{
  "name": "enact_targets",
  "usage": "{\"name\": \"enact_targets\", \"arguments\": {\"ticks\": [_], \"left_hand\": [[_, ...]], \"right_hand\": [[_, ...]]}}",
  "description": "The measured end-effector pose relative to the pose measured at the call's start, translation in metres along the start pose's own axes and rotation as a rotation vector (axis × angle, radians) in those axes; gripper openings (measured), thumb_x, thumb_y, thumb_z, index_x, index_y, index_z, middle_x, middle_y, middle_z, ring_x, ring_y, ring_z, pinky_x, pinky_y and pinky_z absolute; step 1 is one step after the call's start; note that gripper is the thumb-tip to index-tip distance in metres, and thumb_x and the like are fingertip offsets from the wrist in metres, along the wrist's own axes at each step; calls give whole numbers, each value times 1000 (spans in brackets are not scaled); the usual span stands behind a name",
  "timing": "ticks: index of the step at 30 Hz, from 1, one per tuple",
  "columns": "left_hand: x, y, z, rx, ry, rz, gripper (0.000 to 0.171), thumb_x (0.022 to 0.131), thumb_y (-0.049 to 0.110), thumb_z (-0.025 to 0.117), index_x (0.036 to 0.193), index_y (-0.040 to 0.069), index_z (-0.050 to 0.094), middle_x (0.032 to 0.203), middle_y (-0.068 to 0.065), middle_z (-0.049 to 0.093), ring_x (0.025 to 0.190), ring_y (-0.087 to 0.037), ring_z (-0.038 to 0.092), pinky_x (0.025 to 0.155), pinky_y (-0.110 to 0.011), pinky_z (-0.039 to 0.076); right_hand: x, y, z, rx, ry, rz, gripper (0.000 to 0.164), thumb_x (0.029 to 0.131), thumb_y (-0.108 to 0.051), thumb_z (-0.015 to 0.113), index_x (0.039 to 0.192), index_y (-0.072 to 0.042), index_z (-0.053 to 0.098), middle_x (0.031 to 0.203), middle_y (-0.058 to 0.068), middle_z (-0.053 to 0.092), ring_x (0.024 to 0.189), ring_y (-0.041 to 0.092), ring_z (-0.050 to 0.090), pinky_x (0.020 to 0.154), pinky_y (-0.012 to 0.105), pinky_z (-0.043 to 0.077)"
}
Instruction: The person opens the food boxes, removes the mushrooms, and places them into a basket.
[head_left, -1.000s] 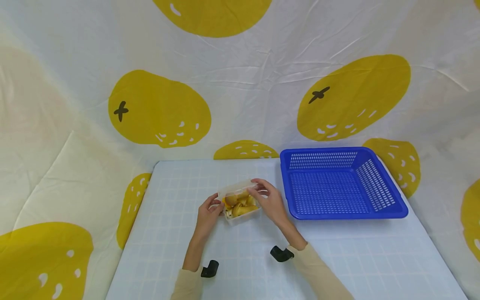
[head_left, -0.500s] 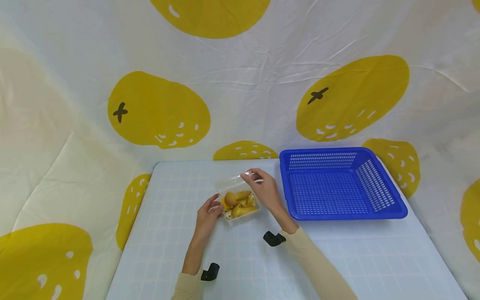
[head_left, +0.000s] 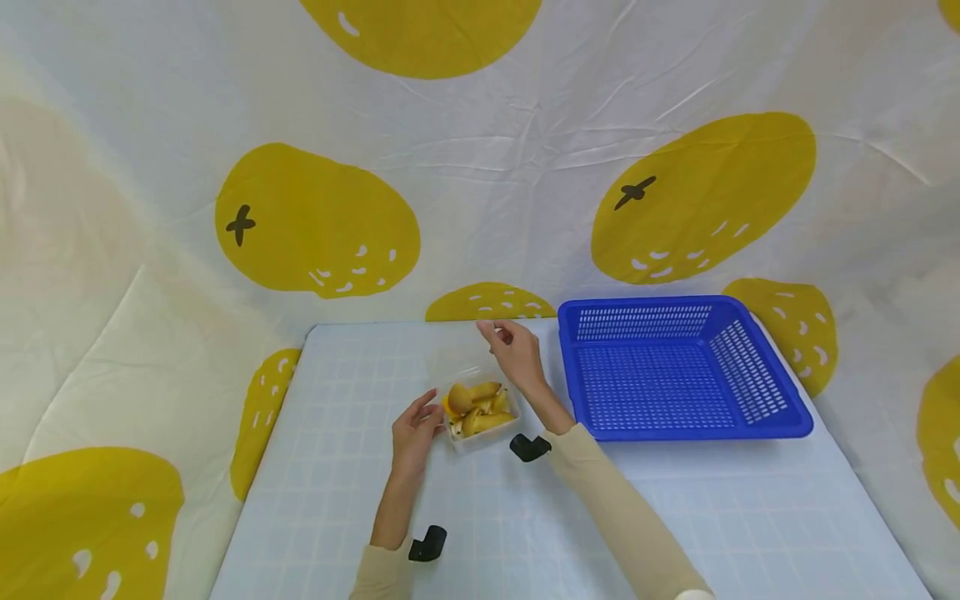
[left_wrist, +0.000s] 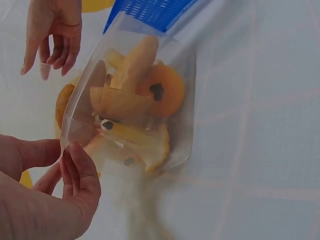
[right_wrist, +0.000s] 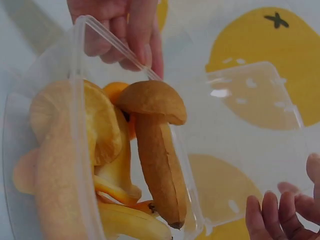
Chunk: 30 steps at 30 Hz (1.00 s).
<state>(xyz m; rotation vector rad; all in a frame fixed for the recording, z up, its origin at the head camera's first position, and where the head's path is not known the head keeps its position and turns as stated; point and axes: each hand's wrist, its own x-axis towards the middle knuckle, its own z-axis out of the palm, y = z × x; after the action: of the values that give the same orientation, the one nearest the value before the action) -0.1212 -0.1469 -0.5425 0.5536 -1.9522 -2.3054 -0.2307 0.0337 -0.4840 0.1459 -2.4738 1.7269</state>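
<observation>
A clear plastic container (head_left: 486, 438) sits on the table, holding several mushrooms and other yellow and orange pieces. One brown-capped mushroom (right_wrist: 152, 102) lies on top in the right wrist view. An orange round piece (left_wrist: 172, 92) with a dark mark shows through the wall in the left wrist view. My left hand (head_left: 414, 435) pinches the container's left rim between thumb and fingers. The transparent lid (right_wrist: 240, 95) is folded back behind the container. My right hand (head_left: 516, 354) is beyond the container, near the lid's far right side, fingers loosely bent and holding nothing.
A blue perforated basket (head_left: 690, 435) stands at the back right of the table. The table has a pale checked cloth (head_left: 480, 533). Behind it hangs a white curtain (head_left: 480, 192) printed with large yellow fruits.
My right hand has swung the lid up and back, moving away from me, and has let go of it. The left hand stays at the container's left side.
</observation>
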Motion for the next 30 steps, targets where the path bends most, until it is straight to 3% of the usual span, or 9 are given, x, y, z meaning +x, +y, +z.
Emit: {"name": "enact_targets", "arguments": {"ticks": [5,10,21,25,30], "left_hand": [[0,0,3,-36,39,-33,43,98,1,67,139,-7,59,98,-7,67,81,-9,62,70,-21,57],[0,1,5,-41,57,-72,42,99,2,67,139,-3,60,100,-6,67,83,-9,62,72,-22,56],[2,-1,4,-36,69,-75,41,99,2,66,139,-1,62,104,-7,66,85,-10,61,72,-23,56],[1,0,5,-44,60,-77,42,99,2,66,140,-3,60,104,-7,67,85,-10,61,73,-25,57],[2,2,5,-31,63,-81,41,99,2,65,139,-3,60,104,-7,66,86,-12,61,75,-26,57]], "right_hand": [[10,3,5,-5,4,-23,38,104,-37,63,116,-3,76,82,16,71,74,32,70,70,37,55],[15,12,8,-9,22,-30,28,104,-24,64,114,-1,77,83,14,72,70,29,71,65,34,59],[17,30,7,47,-35,98,8,93,-5,75,97,1,71,90,17,72,70,23,74,66,32,61],[9,28,3,-17,-86,52,9,94,-7,74,98,0,70,92,15,70,75,25,72,70,35,60],[-5,25,-2,-97,-151,-72,11,93,-8,76,98,-2,69,96,12,67,85,27,68,81,41,58]]}}
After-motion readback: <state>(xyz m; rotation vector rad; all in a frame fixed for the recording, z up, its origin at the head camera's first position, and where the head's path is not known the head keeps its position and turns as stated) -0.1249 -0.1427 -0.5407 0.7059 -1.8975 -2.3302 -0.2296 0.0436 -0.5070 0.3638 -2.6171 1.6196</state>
